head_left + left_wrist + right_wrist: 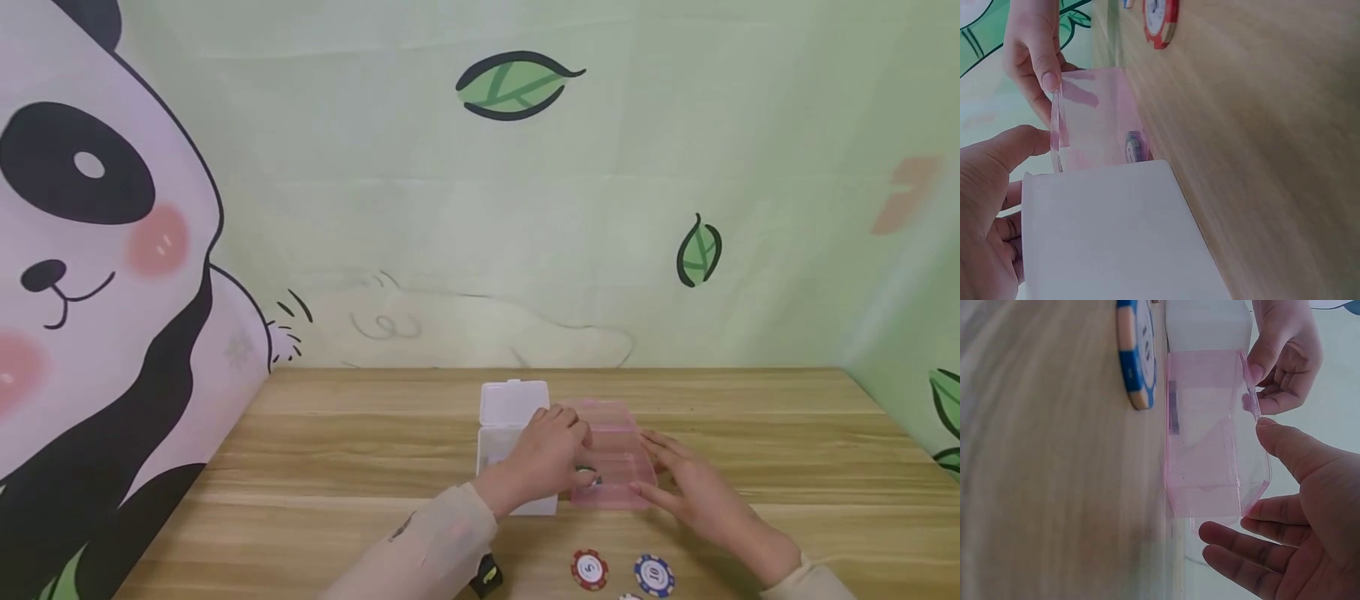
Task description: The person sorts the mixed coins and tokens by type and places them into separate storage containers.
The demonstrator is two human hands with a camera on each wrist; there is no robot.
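A pink see-through plastic box [611,492] stands on the table with a poker chip [1134,147] lying at its bottom. My right hand [701,500] holds the box at its right side, the thumb on the rim and the other fingers along the end wall. My left hand [542,454] hovers over the left rim of the pink box, its fingers loosely bent and nothing visible between them. Beside it, a white plastic box [540,505] stands with its lid [513,403] up at the back. The left hand hides part of the white box's inside.
Near the front lie a red-and-white poker chip [589,570] and a blue-and-white poker chip [655,576], with another chip [630,597] cut off by the frame. A small black item [487,577] sits by the left sleeve. A panda-printed cloth [360,208] hangs behind the wooden table [337,433].
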